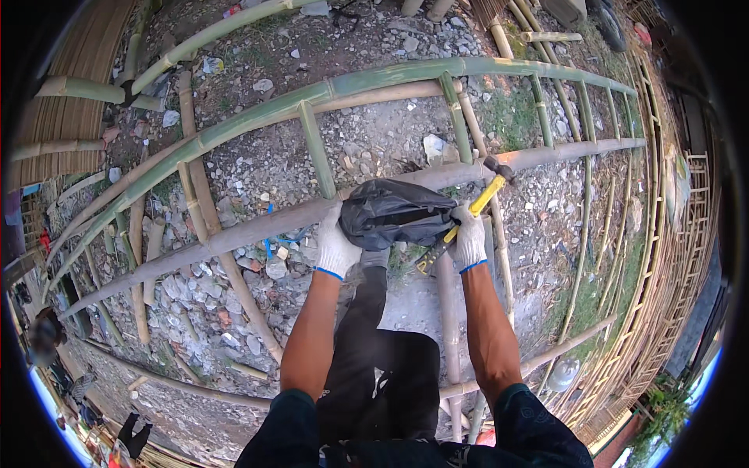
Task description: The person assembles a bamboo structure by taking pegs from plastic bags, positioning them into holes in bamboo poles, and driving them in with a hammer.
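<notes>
A black plastic bag is stretched between my two hands, its mouth gaping toward the right. My left hand, in a white knitted glove with a blue cuff, is closed on the bag's left side. At the bag's right edge, my gloved right hand grips a hammer with a yellow and black handle, its dark head pointing up and away. That hand also seems to pinch the bag's rim. What lies inside the bag cannot be made out. Just beyond it runs a long brownish bamboo pole.
A green bamboo ladder-like frame with several rungs spans the ground ahead. Stones and rubble cover the ground, with blue strips among them. Bundled bamboo ladders line the right side. A person is at the far left.
</notes>
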A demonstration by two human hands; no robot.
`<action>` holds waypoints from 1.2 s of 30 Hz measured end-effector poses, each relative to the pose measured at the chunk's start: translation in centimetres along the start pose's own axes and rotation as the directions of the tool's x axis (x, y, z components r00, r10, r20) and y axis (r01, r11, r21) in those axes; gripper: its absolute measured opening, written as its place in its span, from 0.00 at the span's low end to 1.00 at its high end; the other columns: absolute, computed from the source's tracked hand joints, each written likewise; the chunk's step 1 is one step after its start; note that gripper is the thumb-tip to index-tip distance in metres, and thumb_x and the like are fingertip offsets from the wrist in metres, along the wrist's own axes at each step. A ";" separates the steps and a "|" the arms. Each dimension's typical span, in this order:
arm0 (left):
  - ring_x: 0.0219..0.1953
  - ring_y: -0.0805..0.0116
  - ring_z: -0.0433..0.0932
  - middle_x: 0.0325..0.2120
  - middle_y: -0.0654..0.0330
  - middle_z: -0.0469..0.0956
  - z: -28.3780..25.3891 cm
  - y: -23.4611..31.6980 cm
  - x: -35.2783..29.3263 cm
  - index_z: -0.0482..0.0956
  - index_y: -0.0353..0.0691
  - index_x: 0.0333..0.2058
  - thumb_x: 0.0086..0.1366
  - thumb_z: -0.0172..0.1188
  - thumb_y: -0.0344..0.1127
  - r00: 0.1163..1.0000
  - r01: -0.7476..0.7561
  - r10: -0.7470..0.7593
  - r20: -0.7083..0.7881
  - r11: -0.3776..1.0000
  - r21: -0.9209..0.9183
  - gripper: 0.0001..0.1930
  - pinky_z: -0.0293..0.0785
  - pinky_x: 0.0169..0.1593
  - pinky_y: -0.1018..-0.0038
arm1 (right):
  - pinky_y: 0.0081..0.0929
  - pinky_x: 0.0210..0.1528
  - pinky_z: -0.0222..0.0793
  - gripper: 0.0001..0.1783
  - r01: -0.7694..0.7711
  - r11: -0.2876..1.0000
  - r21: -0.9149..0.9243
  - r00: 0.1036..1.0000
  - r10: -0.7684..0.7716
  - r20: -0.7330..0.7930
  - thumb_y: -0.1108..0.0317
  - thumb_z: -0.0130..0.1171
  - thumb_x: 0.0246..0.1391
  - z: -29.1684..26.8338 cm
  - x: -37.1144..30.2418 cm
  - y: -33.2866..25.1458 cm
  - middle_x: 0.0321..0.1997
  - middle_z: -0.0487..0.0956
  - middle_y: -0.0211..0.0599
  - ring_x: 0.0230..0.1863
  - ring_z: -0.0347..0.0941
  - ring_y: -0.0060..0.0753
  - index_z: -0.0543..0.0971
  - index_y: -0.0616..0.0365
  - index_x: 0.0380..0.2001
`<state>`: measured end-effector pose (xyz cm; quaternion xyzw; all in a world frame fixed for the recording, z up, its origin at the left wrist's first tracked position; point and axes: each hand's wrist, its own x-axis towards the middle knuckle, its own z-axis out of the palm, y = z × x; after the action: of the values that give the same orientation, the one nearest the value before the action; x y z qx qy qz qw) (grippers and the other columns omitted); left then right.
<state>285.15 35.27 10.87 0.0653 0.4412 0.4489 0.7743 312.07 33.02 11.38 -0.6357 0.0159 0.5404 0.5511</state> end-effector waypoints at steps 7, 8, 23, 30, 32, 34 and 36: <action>0.58 0.51 0.82 0.54 0.53 0.83 3.9 -2.4 14.2 0.81 0.38 0.56 0.74 0.57 0.43 0.984 -0.028 -0.046 -0.172 0.915 -0.401 0.19 0.76 0.64 0.49 | 0.30 0.30 0.70 0.04 0.017 0.997 -0.082 0.992 -0.007 0.128 0.70 0.59 0.57 3.0 14.8 -2.2 0.28 0.71 0.26 0.27 0.71 0.28 0.74 0.52 0.33; 0.58 0.53 0.81 0.55 0.53 0.82 5.0 -3.7 16.1 0.79 0.37 0.58 0.75 0.56 0.44 0.976 -0.040 -0.036 -0.215 0.940 -0.339 0.21 0.76 0.65 0.51 | 0.30 0.30 0.70 0.04 0.031 0.995 -0.096 0.990 -0.018 0.137 0.69 0.59 0.57 1.6 18.1 -2.4 0.28 0.71 0.26 0.27 0.71 0.28 0.74 0.53 0.33; 0.47 0.52 0.82 0.43 0.44 0.82 0.6 -8.9 24.4 0.80 0.31 0.50 0.73 0.60 0.44 0.654 -0.164 0.756 -0.042 0.196 0.967 0.19 0.75 0.55 0.60 | 0.22 0.37 0.68 0.19 0.397 0.519 -0.757 0.914 -0.151 0.376 0.57 0.71 0.63 2.7 27.9 -1.4 0.31 0.77 0.22 0.32 0.71 0.18 0.81 0.62 0.45; 0.46 0.47 0.81 0.40 0.50 0.81 -6.2 -9.5 33.9 0.82 0.37 0.46 0.73 0.48 0.33 0.972 -0.231 0.006 0.237 0.245 0.942 0.13 0.78 0.53 0.58 | 0.33 0.46 0.88 0.17 -0.011 0.939 -0.344 0.644 0.270 0.716 0.61 0.61 0.71 8.7 24.4 2.7 0.53 0.85 0.48 0.50 0.86 0.38 0.76 0.65 0.51; 0.49 0.44 0.81 0.44 0.47 0.83 0.9 -12.1 34.0 0.83 0.37 0.47 0.73 0.46 0.34 0.919 -0.359 -0.164 0.358 0.024 0.933 0.16 0.78 0.54 0.55 | 0.34 0.51 0.86 0.19 0.018 0.924 -0.383 0.708 0.258 0.657 0.61 0.60 0.71 5.2 29.8 4.2 0.55 0.84 0.49 0.54 0.84 0.39 0.77 0.66 0.54; 0.50 0.44 0.83 0.46 0.44 0.84 -1.3 -12.3 34.0 0.87 0.42 0.45 0.68 0.50 0.33 0.907 -0.421 -0.183 0.380 -0.455 0.785 0.16 0.80 0.51 0.52 | 0.34 0.58 0.81 0.22 0.238 0.827 -0.509 0.732 0.192 0.654 0.58 0.59 0.71 4.3 32.2 4.9 0.57 0.83 0.47 0.54 0.84 0.40 0.78 0.66 0.56; 0.52 0.43 0.82 0.48 0.45 0.84 -2.8 -13.1 34.2 0.84 0.43 0.52 0.71 0.50 0.36 0.927 -0.357 -0.035 0.374 -0.394 0.847 0.18 0.79 0.54 0.52 | 0.34 0.54 0.79 0.24 0.251 0.783 -0.569 0.794 0.170 0.584 0.53 0.60 0.68 3.2 34.4 6.1 0.48 0.85 0.46 0.47 0.83 0.37 0.82 0.68 0.48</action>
<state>298.54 52.46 -18.68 0.7905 0.5038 -0.0129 0.3480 320.45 52.68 -16.44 -0.5731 -0.3542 0.6762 0.2979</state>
